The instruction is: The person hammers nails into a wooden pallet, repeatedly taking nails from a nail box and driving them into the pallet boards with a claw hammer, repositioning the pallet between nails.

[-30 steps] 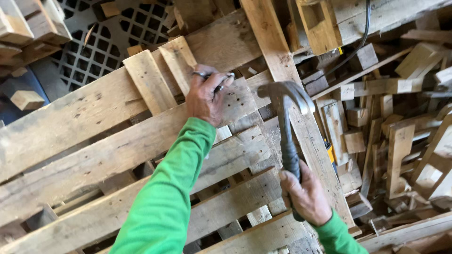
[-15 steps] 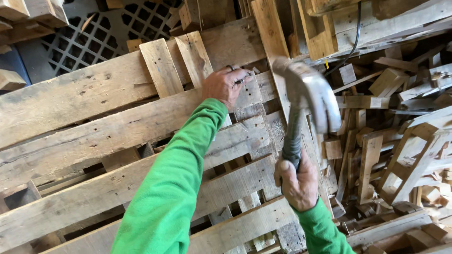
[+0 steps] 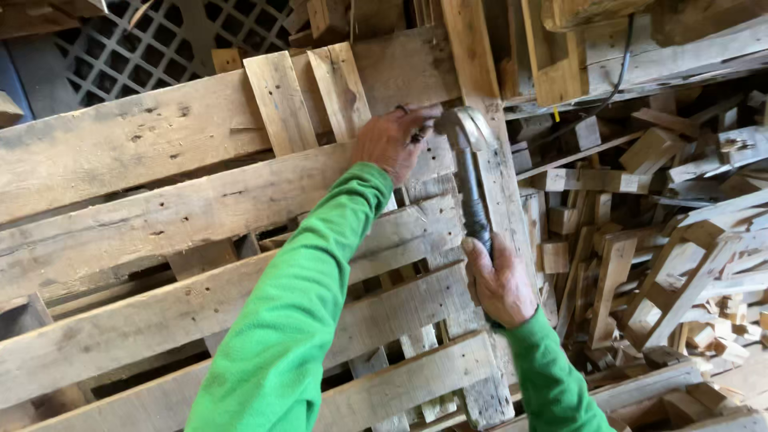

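Note:
A weathered wooden pallet [image 3: 144,216] leans in front of me, its slats running across the view. My left hand [image 3: 394,141], in a green sleeve, pinches something small and dark, likely a nail, against the upper slat by the upright board [image 3: 480,96]. My right hand [image 3: 500,282] grips the dark handle of a claw hammer [image 3: 470,172]. The hammer's metal head sits right beside my left fingertips, at the slat.
A heap of broken pallet boards and wood blocks [image 3: 664,240] fills the right side. A dark plastic lattice [image 3: 120,48] shows behind the pallet at top left. A black cable [image 3: 616,72] hangs over boards at top right.
The hammer head, raised and blurred half a second ago, has swung down to the slat beside my left fingers. My left hand stays at the same spot on the board.

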Available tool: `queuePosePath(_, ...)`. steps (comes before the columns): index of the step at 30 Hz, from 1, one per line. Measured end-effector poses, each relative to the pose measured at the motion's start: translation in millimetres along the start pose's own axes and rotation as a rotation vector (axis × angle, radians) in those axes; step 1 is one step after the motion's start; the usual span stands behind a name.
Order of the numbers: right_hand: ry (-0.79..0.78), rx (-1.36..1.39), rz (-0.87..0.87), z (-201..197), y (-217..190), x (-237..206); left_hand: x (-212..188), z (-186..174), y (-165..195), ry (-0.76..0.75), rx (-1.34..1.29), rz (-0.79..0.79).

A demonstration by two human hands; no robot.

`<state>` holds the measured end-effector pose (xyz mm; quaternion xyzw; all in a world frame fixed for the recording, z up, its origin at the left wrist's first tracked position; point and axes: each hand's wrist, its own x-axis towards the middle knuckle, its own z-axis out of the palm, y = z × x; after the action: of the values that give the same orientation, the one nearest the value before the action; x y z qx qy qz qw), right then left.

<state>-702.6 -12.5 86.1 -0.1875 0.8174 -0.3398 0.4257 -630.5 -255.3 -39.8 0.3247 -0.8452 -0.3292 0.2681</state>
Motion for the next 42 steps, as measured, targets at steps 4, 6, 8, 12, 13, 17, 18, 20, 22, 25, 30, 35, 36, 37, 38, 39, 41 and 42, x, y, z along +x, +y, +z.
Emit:
queuePosePath(4, 0.025, 0.275, -0.340, -25.8, -61.0, -7.6, 2.0, 7.6, -8.9, 0.235, -0.308, -0.207)
queuePosePath(6, -1.000, 0.448, -0.985, -57.5, -84.4, 16.4, 1.6, 14.2, -14.1, 0.399, -0.456, -0.281)
queuePosePath(8, -0.488, 0.635, -1.158, -60.4, -72.9, 28.2, 3.0, 20.0, -19.4, 0.525, -0.526, -0.343)
queuePosePath(12, -0.107, 0.187, -0.483, -17.3, 7.7, 43.9, 3.8, 25.7, -24.1, 0.655, -0.372, -0.358)
queuePosePath(13, -0.143, 0.047, -0.177, -17.3, 24.0, 44.8, 3.9, 26.1, -24.8, 0.679, -0.293, -0.327)
queuePosePath(17, 0.209, -0.512, -0.663, -70.8, 32.0, 26.9, 4.8, 23.8, -26.5, 0.714, -0.301, -0.194)
queuePosePath(18, 0.041, 0.184, -0.688, -86.3, 23.4, 14.4, 5.1, 23.3, -27.3, 0.676, -0.281, -0.242)
queuePosePath(20, -0.122, 0.701, -0.948, -120.2, -10.1, 8.3, 8.4, 23.5, -28.6, 0.655, -0.248, -0.273)
queuePosePath(22, -0.205, 0.778, -1.223, -127.7, -40.3, 8.9, 10.3, 24.3, -28.8, 0.645, -0.214, -0.324)
queuePosePath(25, -0.073, 0.667, -1.161, -73.9, -46.1, 20.9, 11.2, 25.3, -26.5, 0.724, -0.161, -0.232)
queuePosePath(30, -0.070, -0.006, -0.177, -22.0, -8.0, 27.6, 9.2, 21.1, -18.8, 0.674, -0.435, -0.358)
queuePosePath(35, -0.044, 0.450, -0.661, -68.3, 3.4, 13.4, 11.5, 15.3, -23.4, 0.698, -0.596, -0.361)
queuePosePath(36, -0.061, 0.581, -0.761, -69.2, 5.3, 15.1, 11.9, 16.1, -25.4, 0.695, -0.587, -0.352)
queuePosePath(37, -0.084, 0.562, -0.813, -65.3, 8.2, 19.0, 10.4, 17.6, -27.3, 0.672, -0.582, -0.372)
queuePosePath(38, -0.104, 0.548, -0.868, -57.4, 12.3, 25.4, 8.5, 19.3, -29.1, 0.633, -0.635, -0.380)
queuePosePath(39, -0.126, 0.535, -0.949, -49.2, 15.8, 34.6, 7.9, 21.5, -30.6, 0.610, -0.692, -0.364)
queuePosePath(41, -0.074, 0.248, -0.521, -34.5, 26.2, 47.7, 7.2, 24.5, -32.5, 0.591, -0.735, -0.337)
queuePosePath(42, -0.044, -0.089, -0.498, -30.4, 32.0, 51.2, 7.0, 25.0, -33.0, 0.585, -0.716, -0.339)
